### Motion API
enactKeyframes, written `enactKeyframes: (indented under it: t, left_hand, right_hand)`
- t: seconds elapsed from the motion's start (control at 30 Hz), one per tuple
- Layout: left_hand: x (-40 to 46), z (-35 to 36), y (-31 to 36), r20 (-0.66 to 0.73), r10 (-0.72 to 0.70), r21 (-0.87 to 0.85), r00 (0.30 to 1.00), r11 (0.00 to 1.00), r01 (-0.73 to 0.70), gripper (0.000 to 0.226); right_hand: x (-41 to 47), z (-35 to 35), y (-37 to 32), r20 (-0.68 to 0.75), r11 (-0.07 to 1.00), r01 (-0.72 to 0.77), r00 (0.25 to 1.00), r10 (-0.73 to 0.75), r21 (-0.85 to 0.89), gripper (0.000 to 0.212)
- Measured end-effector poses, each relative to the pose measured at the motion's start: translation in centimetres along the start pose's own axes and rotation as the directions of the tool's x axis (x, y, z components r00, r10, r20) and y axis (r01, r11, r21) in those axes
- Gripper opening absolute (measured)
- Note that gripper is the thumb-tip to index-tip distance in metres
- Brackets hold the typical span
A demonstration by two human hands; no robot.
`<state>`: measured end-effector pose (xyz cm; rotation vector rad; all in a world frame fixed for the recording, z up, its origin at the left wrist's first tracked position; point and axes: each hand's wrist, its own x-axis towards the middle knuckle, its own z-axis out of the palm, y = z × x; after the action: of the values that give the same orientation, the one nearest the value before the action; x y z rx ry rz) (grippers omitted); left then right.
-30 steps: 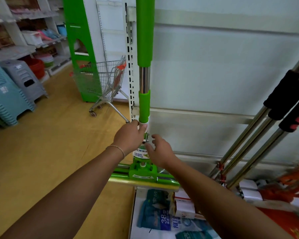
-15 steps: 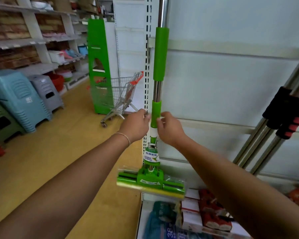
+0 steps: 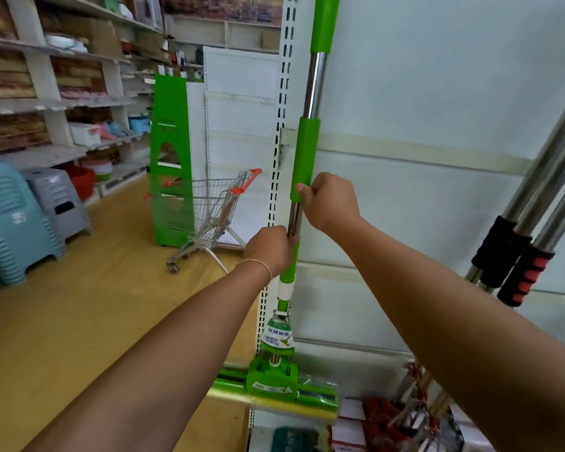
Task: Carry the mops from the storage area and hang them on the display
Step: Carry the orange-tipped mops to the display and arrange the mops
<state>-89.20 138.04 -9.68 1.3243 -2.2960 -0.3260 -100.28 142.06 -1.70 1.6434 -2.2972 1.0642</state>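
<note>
So the green mop is being held upright right against the slotted upright of the white display panel, with its sponge head hanging low beside the foot of that upright, just above some packaged goods on the bottom shelf. The left hand is wrapped round the lower green sleeve, fingers curled tight on the pole, and the right hand is gripped just above it, at the bottom edge of the longer green grip, thumb and fingers closed round it. The top of the handle is out of frame, so whether a hook has been caught can't be told. For the hang to go well, the pole should probably be kept vertical and close to the upright, lifted in a straight line rather than swung, and only let go once the weight is felt to be taken up top. The steel-handled mops leaning to the right of the upright should be given room so the head isn't knocked into them. A shopping trolley is parked left of the upright, well clear
</note>
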Motion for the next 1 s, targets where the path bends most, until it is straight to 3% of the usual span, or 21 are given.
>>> enactKeyframes:
  t: [0.33,0.47,0.57,0.8,1.0]
  left_hand:
    - [-0.5,-0.7,0.2,-0.010,-0.078,-0.135,0.997,0.988,0.076,0.045]
    - [-1.7,-1.9,0.7,-0.200,0.018,-0.240,0.980,0.969,-0.067,0.044]
    - [-2.6,-3.0,1.9,-0.259,0.110,-0.277,0.960,0.943,-0.182,0.039]
    - [-3.4,-2.9,9.0,-0.203,0.257,-0.317,0.945,0.896,-0.311,0.022]
    - [-3.7,-1.2,17.6,-0.109,0.333,-0.344,0.937,0.871,-0.350,0.037]
  right_hand:
    - [-0.2,-1.0,-0.4,0.072,0.996,-0.073,0.995,0.069,0.049,0.044]
    - [-1.9,-2.5,1.0,0.065,0.967,-0.112,0.993,0.100,0.231,0.048]
    - [-3.6,-5.1,2.7,0.029,0.966,-0.128,0.992,0.125,0.225,0.051]
    - [-5.5,-12.6,6.2,-0.097,0.986,-0.131,0.985,0.141,0.099,0.047]
    - [-5.5,-19.1,10.9,-0.195,0.995,-0.104,0.975,0.104,0.006,0.048]
